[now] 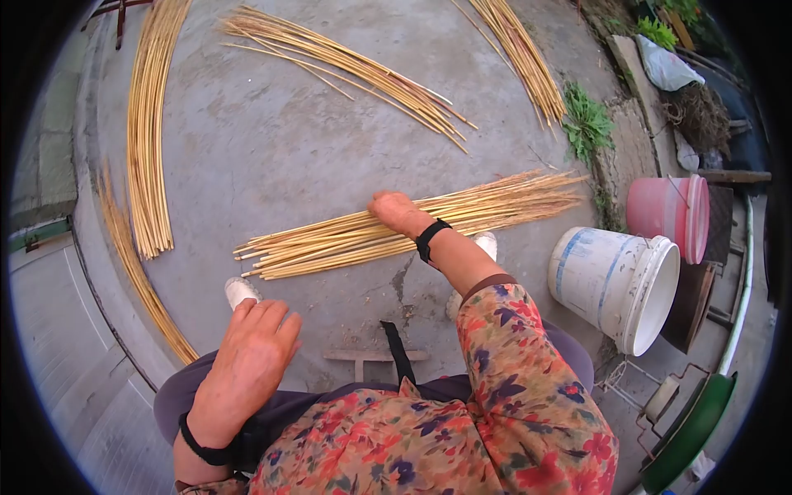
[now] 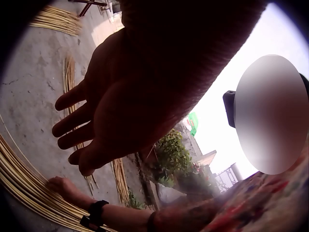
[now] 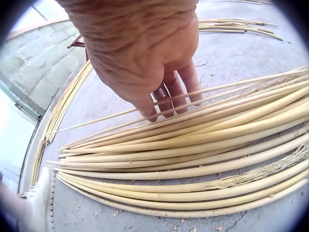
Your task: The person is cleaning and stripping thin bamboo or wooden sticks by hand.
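Note:
A bundle of long, dry yellow stalks point(image 1: 330, 247) with feathery ends at the right lies across the ground in front of the person's feet. Over its far side, my right hand point(image 1: 398, 213) reaches down, palm toward the stalks. In the right wrist view the fingers point(image 3: 179, 92) are curled at a couple of thin stalks point(image 3: 125, 112) lying along the bundle's far edge, and one finger wears a ring. My left hand point(image 1: 247, 363) hovers above the left knee, holding nothing; its fingers are loosely spread in the left wrist view.
More stalk bundles lie at the left point(image 1: 150, 124), the far middle point(image 1: 363, 70) and the far right point(image 1: 520, 58). A white bucket point(image 1: 590, 272) and a pink bucket point(image 1: 656, 206) lie tipped at the right. White shoes point(image 1: 241, 290) flank the near bundle.

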Available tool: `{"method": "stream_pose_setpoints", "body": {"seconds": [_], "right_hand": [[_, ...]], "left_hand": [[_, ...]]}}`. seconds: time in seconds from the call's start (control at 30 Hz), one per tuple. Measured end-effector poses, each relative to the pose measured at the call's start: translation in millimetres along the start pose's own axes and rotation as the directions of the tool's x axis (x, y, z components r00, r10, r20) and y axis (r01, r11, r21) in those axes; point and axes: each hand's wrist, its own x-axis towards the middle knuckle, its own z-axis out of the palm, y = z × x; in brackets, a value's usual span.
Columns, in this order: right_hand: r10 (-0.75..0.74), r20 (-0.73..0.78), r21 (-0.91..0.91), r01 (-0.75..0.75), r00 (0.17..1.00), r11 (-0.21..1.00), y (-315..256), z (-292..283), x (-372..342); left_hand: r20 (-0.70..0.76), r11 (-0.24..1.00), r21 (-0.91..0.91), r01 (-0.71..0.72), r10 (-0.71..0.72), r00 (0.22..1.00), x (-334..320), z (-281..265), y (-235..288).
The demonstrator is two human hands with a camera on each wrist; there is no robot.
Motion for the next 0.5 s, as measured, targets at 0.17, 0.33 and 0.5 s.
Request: {"method": "stream_pose_setpoints", "body": {"seconds": [0.17, 0.33, 0.5], "right_hand": [[-0.023, -0.131, -0.074, 0.013, 0.991, 0.997, -15, -24, -3], [-0.022, -0.214, 0.044, 0.032, 0.976, 0.999, -42, -89, -5], [0.215, -0.372, 0.729, 0.141, 0.903, 0.67, -109, -205, -31]], "left_hand": [[-0.036, 0.999, 0.013, -0.044, 0.044, 0.998, -2, 2, -3], [-0.155, 0.996, 0.035, -0.076, 0.081, 0.985, -7, 1, -5], [-0.388, 0.997, -0.037, -0.06, 0.041, 0.921, -7, 1, -10]]}}
